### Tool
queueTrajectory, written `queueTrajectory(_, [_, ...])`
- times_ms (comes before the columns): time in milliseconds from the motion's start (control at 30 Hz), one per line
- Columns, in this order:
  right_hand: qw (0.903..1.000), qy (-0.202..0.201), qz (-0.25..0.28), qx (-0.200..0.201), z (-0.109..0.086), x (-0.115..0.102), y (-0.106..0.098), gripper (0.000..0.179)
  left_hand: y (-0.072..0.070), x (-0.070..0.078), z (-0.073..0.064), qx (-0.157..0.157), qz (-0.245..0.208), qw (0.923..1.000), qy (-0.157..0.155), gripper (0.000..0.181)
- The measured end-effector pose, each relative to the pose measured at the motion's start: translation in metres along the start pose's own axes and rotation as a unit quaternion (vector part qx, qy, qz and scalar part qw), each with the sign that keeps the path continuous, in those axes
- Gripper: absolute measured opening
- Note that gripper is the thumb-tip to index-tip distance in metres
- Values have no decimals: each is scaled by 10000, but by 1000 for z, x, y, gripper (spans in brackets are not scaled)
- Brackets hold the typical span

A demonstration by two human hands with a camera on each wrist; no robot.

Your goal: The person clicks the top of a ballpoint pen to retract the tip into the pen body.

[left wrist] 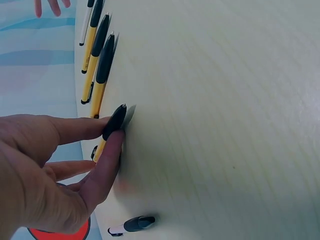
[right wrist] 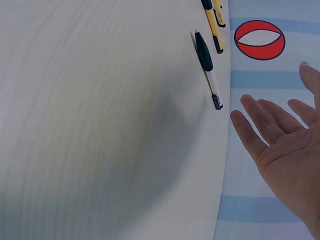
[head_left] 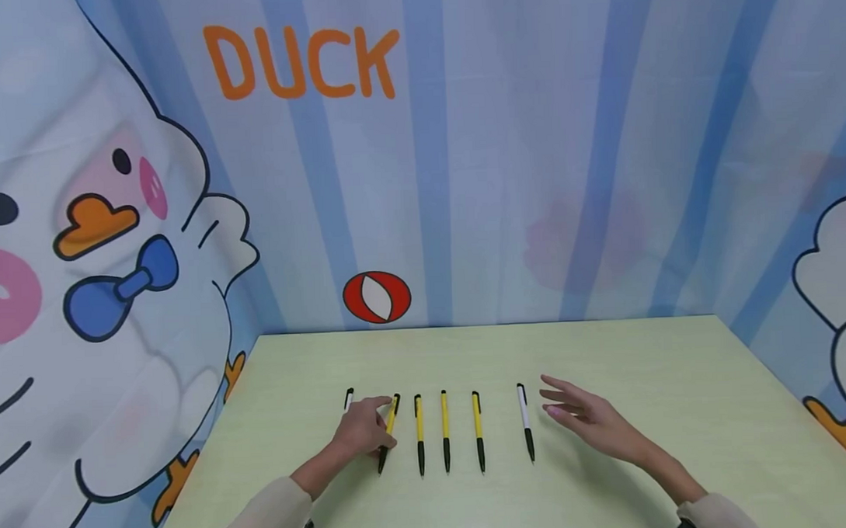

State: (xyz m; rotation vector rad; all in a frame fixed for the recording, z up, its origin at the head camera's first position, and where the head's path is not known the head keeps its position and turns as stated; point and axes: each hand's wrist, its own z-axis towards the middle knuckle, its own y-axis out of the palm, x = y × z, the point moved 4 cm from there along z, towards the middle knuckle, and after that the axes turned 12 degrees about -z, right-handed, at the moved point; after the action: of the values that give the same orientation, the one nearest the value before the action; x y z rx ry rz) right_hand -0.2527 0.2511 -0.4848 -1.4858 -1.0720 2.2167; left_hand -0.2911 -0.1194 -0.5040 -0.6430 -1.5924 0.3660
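My left hand [head_left: 362, 428] pinches a yellow pen with a black grip [left wrist: 116, 120] between thumb and fingers. That pen's tip points towards me and leans slightly left in the head view. A white pen [head_left: 348, 399] lies just left of this hand, mostly hidden behind it; its black grip [left wrist: 140, 223] shows in the left wrist view. To the right lie three more yellow pens, the left one [head_left: 419, 433], the middle one [head_left: 446, 430] and the right one [head_left: 479, 431]. Beyond a wider gap lies another white pen [head_left: 526, 422]. My right hand [head_left: 596, 425] hovers beside it, fingers spread, holding nothing.
The pens form a row across a pale wooden table [head_left: 629, 358]. A blue striped curtain [head_left: 502, 137] with duck drawings and orange lettering hangs behind the table's back edge and along both sides.
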Motion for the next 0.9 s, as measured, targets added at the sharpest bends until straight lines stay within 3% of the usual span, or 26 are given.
queueTrajectory(233, [9999,-115,-12,-49,9,-3,5,55,-12,-4,-3,83,-846,9958,-327,70])
queueTrajectory(433, [9997,-224,-9,-100,17,-12,10,55,-21,-3,-11,-141,-1759,9823,-630,71])
queueTrajectory(667, [9994,-306,-41,-148,24,-18,16,56,-20,11,-24,-384,-2482,9672,-390,69])
queueTrajectory(900, [9993,-90,-277,-232,19,-25,17,57,0,35,-34,-950,-2744,9568,-120,70])
